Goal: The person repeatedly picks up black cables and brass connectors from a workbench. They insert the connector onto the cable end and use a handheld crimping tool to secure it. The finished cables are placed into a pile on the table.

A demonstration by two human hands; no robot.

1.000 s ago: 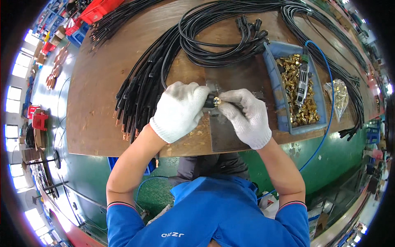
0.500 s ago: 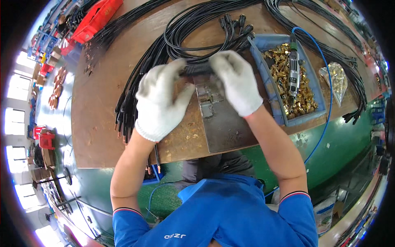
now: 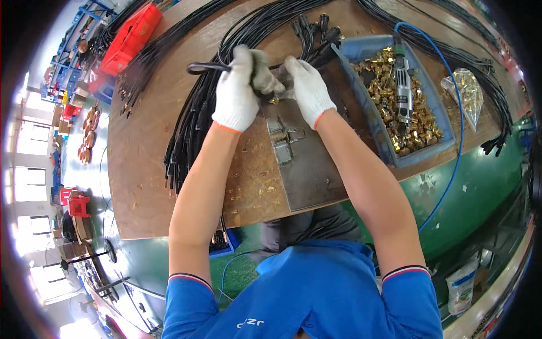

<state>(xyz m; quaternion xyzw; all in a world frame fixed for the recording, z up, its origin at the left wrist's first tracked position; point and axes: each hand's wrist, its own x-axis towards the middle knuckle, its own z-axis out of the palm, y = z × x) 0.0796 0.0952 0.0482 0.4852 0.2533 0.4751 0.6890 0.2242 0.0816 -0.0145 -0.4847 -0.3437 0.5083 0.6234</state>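
table (image 3: 141, 195): we're over a broad brown top, and the blue bin (image 3: 426, 153) is our landmark.
black cables (image 3: 186, 135): a thick bundle well left of the bin, coppery tips at its near end; which of them are finished we can't tell, but with so many lying out of hand we'd call this batch part-way.
brass pieces (image 3: 420, 133): heaped loose inside the bin, so by our judgement plenty is left to use.
dark plate (image 3: 310, 183): left of the bin, and neither hand is on it.
left hand (image 3: 234, 96): gloved, farther left of the bin, fingers curled closed around a cable.
right hand (image 3: 307, 90): gloved, near the bin's left side, fingers bent toward the other hand; blur means we can't tell if it grips anything.
held cable (image 3: 203, 67): in the left hand, its loop poking out on the side away from the bin; this one's in progress, we reckon.
gold bit (image 3: 274, 101): left of the bin, just under the left fingers; whether it's fixed to the cable, we can't make out.
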